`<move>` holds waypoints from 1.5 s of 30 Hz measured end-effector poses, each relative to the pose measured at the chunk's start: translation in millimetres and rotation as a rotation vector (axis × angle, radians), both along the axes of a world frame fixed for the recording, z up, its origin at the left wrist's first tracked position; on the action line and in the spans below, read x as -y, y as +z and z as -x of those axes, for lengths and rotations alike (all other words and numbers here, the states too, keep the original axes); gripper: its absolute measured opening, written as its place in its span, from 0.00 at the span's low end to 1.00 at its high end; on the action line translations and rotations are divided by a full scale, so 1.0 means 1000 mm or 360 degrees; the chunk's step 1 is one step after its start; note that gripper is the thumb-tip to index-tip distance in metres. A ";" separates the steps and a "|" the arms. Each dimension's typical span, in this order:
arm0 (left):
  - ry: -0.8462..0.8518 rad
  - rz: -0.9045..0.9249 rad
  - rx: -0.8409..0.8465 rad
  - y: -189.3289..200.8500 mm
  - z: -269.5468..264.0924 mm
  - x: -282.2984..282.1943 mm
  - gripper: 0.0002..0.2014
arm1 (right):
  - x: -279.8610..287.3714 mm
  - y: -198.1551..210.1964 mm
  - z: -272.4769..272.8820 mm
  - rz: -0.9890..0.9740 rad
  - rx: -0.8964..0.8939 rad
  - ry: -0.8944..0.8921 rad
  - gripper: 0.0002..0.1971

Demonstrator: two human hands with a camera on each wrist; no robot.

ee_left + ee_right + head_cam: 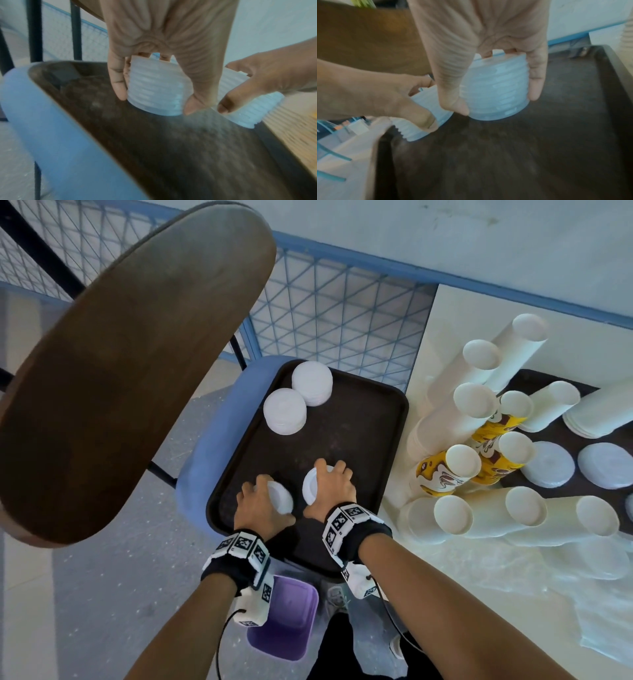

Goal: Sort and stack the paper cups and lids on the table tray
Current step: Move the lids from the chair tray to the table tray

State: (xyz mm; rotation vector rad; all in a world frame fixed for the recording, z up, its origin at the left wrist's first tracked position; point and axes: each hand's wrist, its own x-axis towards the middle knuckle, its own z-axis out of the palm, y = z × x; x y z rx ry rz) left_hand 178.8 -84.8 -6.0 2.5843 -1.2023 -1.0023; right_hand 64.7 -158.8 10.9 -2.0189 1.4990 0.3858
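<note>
White lid stacks were grasped from above, one per hand: left hand, right hand, fingers curled round sides. Both sat on near part of dark tray, side by side. Advised: stacks kept upright, squeezed evenly, set down flat beside far stacks.

Bare forearms, black wristbands, white checker-marked blocks, thin black cable

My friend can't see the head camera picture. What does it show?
Two hands, left hand and right hand, each grip a stack of white lids on a dark tray. Two more lid stacks stand farther back; paper cups lie piled to the right.
</note>
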 end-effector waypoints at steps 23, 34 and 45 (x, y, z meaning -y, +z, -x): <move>-0.0782 0.1315 -0.0249 0.244 0.245 0.096 0.41 | 0.030 0.235 0.337 0.0936 0.0453 -0.0362 0.41; -0.1261 0.0642 -0.0224 0.086 0.447 0.057 0.38 | -0.048 0.080 0.527 0.0270 0.0134 -0.0713 0.43; -0.0922 0.0199 0.0048 -0.007 0.502 0.008 0.41 | -0.074 -0.013 0.519 0.0049 0.0205 -0.0934 0.41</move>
